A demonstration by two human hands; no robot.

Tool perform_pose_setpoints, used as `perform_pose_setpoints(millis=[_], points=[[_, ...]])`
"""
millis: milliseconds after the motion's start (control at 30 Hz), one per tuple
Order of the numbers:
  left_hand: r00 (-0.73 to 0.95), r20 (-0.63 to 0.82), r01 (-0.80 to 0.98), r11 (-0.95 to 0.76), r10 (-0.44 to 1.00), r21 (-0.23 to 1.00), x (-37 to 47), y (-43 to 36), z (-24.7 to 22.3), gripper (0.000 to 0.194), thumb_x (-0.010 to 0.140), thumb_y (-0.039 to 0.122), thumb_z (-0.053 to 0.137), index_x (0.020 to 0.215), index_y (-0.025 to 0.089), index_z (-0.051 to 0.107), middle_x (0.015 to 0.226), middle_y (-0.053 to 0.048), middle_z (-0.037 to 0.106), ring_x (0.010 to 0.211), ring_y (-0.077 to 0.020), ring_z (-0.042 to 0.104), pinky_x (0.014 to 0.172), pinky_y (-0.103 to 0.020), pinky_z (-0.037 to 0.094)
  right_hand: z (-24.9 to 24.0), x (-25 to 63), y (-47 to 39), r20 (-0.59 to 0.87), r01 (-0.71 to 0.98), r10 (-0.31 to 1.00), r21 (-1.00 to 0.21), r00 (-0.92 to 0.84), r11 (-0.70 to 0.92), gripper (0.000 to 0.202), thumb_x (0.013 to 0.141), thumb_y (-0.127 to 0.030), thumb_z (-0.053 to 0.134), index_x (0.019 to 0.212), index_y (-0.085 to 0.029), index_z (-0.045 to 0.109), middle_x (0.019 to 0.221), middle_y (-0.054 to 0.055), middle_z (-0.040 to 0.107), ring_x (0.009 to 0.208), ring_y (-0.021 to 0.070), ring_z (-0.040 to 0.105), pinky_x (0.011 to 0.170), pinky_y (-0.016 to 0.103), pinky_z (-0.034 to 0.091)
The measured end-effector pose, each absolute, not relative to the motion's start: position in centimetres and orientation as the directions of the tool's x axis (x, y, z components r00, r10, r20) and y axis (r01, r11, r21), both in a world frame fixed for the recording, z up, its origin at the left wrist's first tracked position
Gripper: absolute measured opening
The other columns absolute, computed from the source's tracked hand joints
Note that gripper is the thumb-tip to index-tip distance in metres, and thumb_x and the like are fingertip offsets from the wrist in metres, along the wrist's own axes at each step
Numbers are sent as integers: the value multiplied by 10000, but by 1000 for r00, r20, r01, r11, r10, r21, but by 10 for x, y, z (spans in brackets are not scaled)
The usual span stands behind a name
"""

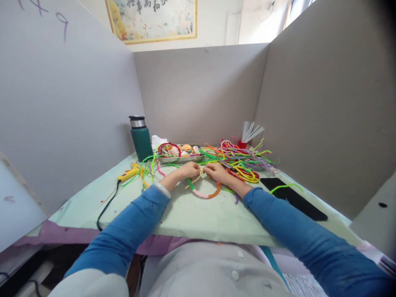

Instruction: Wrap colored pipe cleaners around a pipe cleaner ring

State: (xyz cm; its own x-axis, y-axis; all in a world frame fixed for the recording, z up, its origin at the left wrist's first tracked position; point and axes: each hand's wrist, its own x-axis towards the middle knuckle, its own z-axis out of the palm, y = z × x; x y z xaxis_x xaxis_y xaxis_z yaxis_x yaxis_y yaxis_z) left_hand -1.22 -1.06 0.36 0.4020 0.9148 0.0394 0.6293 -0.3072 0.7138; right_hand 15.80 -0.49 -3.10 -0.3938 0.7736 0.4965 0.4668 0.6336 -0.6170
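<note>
Over the middle of the table, my left hand (189, 169) and my right hand (215, 172) meet with fingertips pinched. Between them runs a pale yellow pipe cleaner (201, 172), gripped by both. A ring wrapped in colored pipe cleaner (202, 195), with green, pink and orange sections, hangs or rests just below my hands. Its upper part is hidden behind my fingers, so I cannot tell whether the yellow piece is wound onto it.
Behind my hands stands a metal tray (182, 158) of shells. A green bottle (141, 138) and a yellow glue gun (129, 173) are left. Right are a pile of pipe cleaners (247, 156), scissors (225, 164), a red cup of white sticks (242, 144) and a black phone (293, 199).
</note>
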Motion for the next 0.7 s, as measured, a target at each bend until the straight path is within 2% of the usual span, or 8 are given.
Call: perform_pose_setpoints(millis=[167, 300, 700], points=[[463, 206, 729, -503, 862, 465, -14, -9, 5, 190, 626, 175, 520, 773, 122, 628, 634, 1, 576, 510, -86, 457, 472, -180, 336, -31, 158, -4, 485, 476, 779, -617, -397, 627, 290, 790, -339, 426, 589, -145, 505, 520, -24, 484, 504, 84, 391, 480, 201, 269], [494, 276, 763, -563, 824, 317, -14, -7, 5, 215, 647, 198, 512, 796, 132, 652, 649, -9, 604, 548, -102, 478, 512, -184, 335, -30, 158, -5, 492, 471, 773, -613, -401, 634, 286, 787, -335, 429, 590, -144, 510, 517, -22, 483, 508, 86, 395, 483, 201, 272], [547, 342, 736, -633, 764, 239, -16, -1, 0, 265, 718, 277, 466, 772, 122, 674, 628, -17, 610, 541, -99, 437, 506, -190, 283, -30, 158, -4, 493, 471, 775, -616, -395, 632, 259, 784, -309, 437, 613, -142, 536, 523, -22, 491, 518, 90, 411, 494, 198, 289]])
